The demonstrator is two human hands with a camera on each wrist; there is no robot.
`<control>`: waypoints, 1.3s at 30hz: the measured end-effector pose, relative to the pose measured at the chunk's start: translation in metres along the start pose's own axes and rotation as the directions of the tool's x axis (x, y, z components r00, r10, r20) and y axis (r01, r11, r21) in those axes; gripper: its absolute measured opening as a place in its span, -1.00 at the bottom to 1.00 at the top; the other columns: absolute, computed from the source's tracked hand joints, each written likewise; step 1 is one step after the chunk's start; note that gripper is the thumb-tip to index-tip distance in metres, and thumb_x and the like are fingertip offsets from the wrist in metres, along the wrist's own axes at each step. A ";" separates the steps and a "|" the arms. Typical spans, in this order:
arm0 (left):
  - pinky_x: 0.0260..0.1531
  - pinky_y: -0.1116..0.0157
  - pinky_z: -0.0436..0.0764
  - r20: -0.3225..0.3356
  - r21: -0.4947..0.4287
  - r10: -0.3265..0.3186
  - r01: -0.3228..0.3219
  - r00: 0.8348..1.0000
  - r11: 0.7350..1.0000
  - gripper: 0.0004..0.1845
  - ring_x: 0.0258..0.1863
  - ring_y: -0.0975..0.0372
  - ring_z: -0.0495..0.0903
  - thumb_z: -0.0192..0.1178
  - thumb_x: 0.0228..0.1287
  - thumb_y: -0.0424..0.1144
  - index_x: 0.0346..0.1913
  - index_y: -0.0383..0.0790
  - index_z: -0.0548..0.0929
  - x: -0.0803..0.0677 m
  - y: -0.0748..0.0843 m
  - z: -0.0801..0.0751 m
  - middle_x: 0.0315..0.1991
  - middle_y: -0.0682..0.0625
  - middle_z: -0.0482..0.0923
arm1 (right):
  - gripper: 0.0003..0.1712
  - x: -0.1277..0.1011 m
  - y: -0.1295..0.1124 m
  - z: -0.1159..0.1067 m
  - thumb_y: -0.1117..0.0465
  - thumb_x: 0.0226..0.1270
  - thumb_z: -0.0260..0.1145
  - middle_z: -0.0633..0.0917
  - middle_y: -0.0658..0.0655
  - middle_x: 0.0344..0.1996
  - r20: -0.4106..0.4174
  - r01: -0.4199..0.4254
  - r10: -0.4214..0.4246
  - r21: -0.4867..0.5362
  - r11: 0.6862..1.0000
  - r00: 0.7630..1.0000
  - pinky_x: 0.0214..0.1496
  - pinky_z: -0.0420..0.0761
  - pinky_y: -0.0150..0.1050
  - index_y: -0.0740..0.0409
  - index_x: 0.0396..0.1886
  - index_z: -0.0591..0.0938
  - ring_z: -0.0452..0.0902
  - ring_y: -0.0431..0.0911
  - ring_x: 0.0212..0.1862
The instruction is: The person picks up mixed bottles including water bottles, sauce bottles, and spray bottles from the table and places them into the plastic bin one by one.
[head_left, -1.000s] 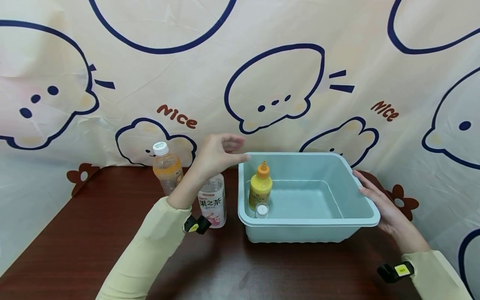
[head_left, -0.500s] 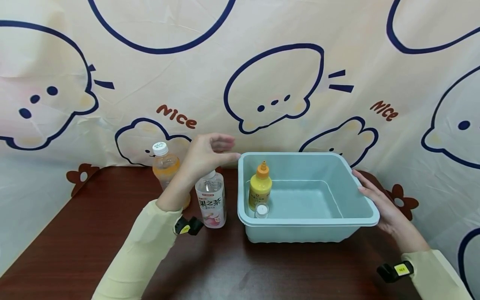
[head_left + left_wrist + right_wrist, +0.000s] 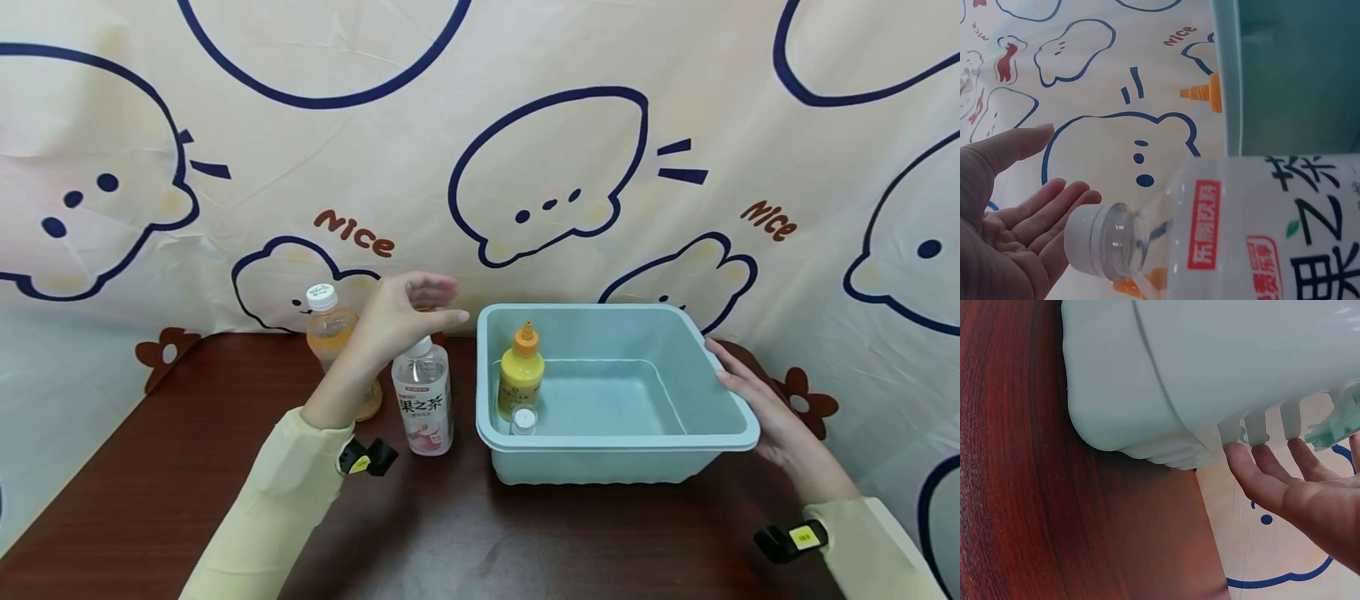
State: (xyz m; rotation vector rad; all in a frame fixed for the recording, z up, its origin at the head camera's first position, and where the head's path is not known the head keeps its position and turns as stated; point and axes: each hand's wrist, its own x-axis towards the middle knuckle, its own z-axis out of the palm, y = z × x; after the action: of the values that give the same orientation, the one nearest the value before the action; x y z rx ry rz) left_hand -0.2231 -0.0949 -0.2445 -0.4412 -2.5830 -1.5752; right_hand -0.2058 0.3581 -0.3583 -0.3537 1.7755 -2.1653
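My left hand point(image 3: 431, 302) hovers open just above the white cap point(image 3: 423, 345) of a clear tea bottle point(image 3: 424, 402), which stands upright left of a light blue basin point(image 3: 720, 417). In the left wrist view the palm point(image 3: 1013, 219) faces the cap point(image 3: 1088, 240) without touching it. My right hand point(image 3: 738, 387) rests with straight fingers against the basin's right rim; from below, its fingertips point(image 3: 1254, 472) touch the ribs under the rim point(image 3: 1254, 428). Inside the basin stand a yellow bottle point(image 3: 521, 375) with an orange nozzle and a small clear white-capped bottle point(image 3: 524, 421).
An orange juice bottle point(image 3: 330, 333) stands behind my left wrist. Everything sits on a dark red-brown table point(image 3: 150, 467), with a cartoon-printed cloth point(image 3: 555, 167) hanging right behind it. Black bands with yellow tags ride on both wrists.
My left hand has drawn back leftward from the basin's left rim and now hangs over the clear tea bottle. The right hand and the basin have stayed put.
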 end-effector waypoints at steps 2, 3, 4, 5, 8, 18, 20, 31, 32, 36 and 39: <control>-0.09 0.20 0.55 -0.001 0.002 -0.009 0.009 1.000 1.000 -0.55 -0.02 0.14 0.54 0.35 0.03 -0.20 0.02 -0.23 0.55 0.000 -0.002 -0.001 -0.02 -0.10 0.56 | -0.37 0.000 0.000 0.000 0.18 0.47 -0.18 0.49 -0.26 0.05 0.002 0.002 -0.002 0.008 1.000 1.000 -0.21 0.60 -0.05 -0.28 0.43 -0.11 0.57 -0.12 -0.06; -0.07 0.20 0.55 -0.001 0.000 -0.011 0.011 1.000 1.000 -0.55 -0.01 0.14 0.54 0.35 0.03 -0.20 0.02 -0.23 0.55 -0.001 -0.004 -0.002 -0.01 -0.10 0.56 | -0.38 0.000 0.000 0.000 0.18 0.47 -0.18 0.49 -0.26 0.05 0.001 0.003 -0.003 0.008 1.000 1.000 -0.21 0.60 -0.05 -0.28 0.43 -0.11 0.57 -0.12 -0.06; -0.06 0.19 0.54 0.000 0.001 -0.013 0.013 1.000 1.000 -0.54 -0.01 0.13 0.53 0.35 0.03 -0.20 0.03 -0.23 0.55 -0.001 -0.005 -0.002 -0.01 -0.10 0.56 | -0.38 0.000 0.000 0.000 0.18 0.47 -0.18 0.49 -0.25 0.05 0.003 0.004 -0.004 0.009 1.000 1.000 -0.21 0.60 -0.05 -0.28 0.43 -0.10 0.57 -0.12 -0.06; -0.05 0.18 0.54 0.002 -0.001 -0.015 0.015 1.000 1.000 -0.54 -0.01 0.13 0.53 0.35 0.03 -0.20 0.03 -0.23 0.54 -0.001 -0.006 -0.003 -0.01 -0.10 0.56 | -0.38 0.000 -0.001 0.000 0.18 0.47 -0.18 0.49 -0.25 0.05 0.002 0.005 -0.005 0.010 1.000 1.000 -0.21 0.60 -0.05 -0.29 0.43 -0.09 0.58 -0.12 -0.06; -0.03 0.17 0.52 0.009 -0.009 -0.019 0.019 1.000 1.000 -0.53 0.01 0.11 0.52 0.35 0.03 -0.19 0.04 -0.23 0.54 -0.002 -0.009 -0.004 0.00 -0.10 0.55 | -0.39 -0.001 -0.001 0.000 0.19 0.47 -0.19 0.49 -0.25 0.05 0.004 0.008 -0.008 0.011 1.000 1.000 -0.21 0.60 -0.05 -0.30 0.42 -0.07 0.58 -0.11 -0.06; -0.03 0.16 0.52 -0.006 -0.043 -0.004 0.003 1.000 0.999 -0.54 -0.01 0.08 0.53 0.34 0.04 -0.22 0.03 -0.29 0.54 -0.007 -0.016 -0.011 -0.01 -0.14 0.56 | -0.41 -0.001 0.000 -0.001 0.20 0.48 -0.20 0.49 -0.24 0.06 0.020 0.017 -0.017 0.030 0.999 1.000 -0.19 0.59 -0.06 -0.32 0.41 -0.03 0.57 -0.11 -0.04; -0.02 0.16 0.52 0.000 -0.050 -0.010 0.010 1.000 0.999 -0.54 0.00 0.07 0.52 0.33 0.05 -0.22 0.04 -0.29 0.53 -0.008 -0.017 -0.011 -0.01 -0.14 0.55 | -0.41 -0.002 0.001 -0.001 0.20 0.48 -0.20 0.49 -0.24 0.06 0.020 0.018 -0.019 0.029 0.999 1.000 -0.19 0.59 -0.05 -0.33 0.41 -0.02 0.57 -0.11 -0.04; -0.05 0.15 0.53 0.019 -0.034 -0.030 0.031 0.999 0.999 -0.54 -0.03 0.10 0.53 0.33 0.05 -0.21 0.04 -0.29 0.53 -0.013 -0.026 -0.013 -0.02 -0.18 0.55 | -0.38 -0.001 0.000 0.001 0.18 0.47 -0.19 0.47 -0.27 0.06 -0.009 -0.003 0.002 -0.008 1.000 1.000 -0.19 0.59 -0.05 -0.34 0.42 -0.09 0.57 -0.12 -0.05; -0.04 0.14 0.52 0.020 -0.032 -0.030 0.030 0.999 0.999 -0.53 -0.03 0.09 0.53 0.33 0.05 -0.20 0.04 -0.29 0.53 -0.013 -0.027 -0.013 -0.02 -0.19 0.55 | -0.38 -0.001 0.000 0.001 0.18 0.47 -0.19 0.47 -0.27 0.06 -0.008 -0.001 0.001 -0.009 1.000 1.000 -0.19 0.59 -0.05 -0.34 0.42 -0.09 0.57 -0.12 -0.05; -0.01 0.13 0.51 0.026 -0.035 -0.028 0.029 0.999 0.999 -0.53 -0.01 0.09 0.52 0.33 0.05 -0.20 0.04 -0.29 0.53 -0.014 -0.030 -0.013 -0.01 -0.18 0.54 | -0.39 -0.002 0.000 0.000 0.18 0.48 -0.20 0.46 -0.28 0.07 -0.001 0.005 -0.005 -0.008 1.000 1.000 -0.17 0.58 -0.04 -0.35 0.42 -0.08 0.56 -0.13 -0.03; -0.01 0.11 0.50 0.033 -0.037 -0.030 0.031 0.999 0.999 -0.53 0.00 0.08 0.51 0.33 0.05 -0.20 0.05 -0.30 0.53 -0.014 -0.032 -0.013 0.00 -0.18 0.54 | -0.39 -0.002 0.001 0.000 0.19 0.48 -0.21 0.46 -0.28 0.08 0.014 0.013 -0.013 0.006 1.000 1.000 -0.17 0.58 -0.05 -0.35 0.42 -0.08 0.56 -0.13 -0.03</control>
State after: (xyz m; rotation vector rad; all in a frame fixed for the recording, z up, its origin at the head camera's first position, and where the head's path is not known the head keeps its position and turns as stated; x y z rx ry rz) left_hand -0.2197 -0.1233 -0.2689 -0.4361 -2.5997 -1.6428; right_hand -0.2038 0.3590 -0.3590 -0.3792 1.7636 -2.1713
